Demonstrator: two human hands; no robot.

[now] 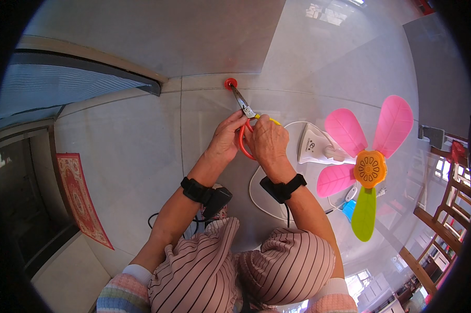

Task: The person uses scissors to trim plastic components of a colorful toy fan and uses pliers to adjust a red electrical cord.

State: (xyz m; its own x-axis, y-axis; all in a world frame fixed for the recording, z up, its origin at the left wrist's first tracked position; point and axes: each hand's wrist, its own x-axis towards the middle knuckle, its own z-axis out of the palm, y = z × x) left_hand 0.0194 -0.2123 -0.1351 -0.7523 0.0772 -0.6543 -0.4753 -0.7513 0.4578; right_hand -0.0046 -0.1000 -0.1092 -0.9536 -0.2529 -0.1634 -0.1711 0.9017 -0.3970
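Note:
A pair of scissors with metal blades points away from me, its orange and yellow handles in my hands. My left hand pinches it beside the pivot and the orange loop. From the right, my right hand wraps round the handles, covering most of the yellow one. At the blade tips is a small red disc with a dark centre; the tips meet its middle. Whether the disc is gripped or only touched, I cannot tell.
To the right stands a fan with pink blades, one green blade, an orange hub and a white base. Its white cord loops near my right wrist. A red patterned mat lies left; wooden furniture stands far right.

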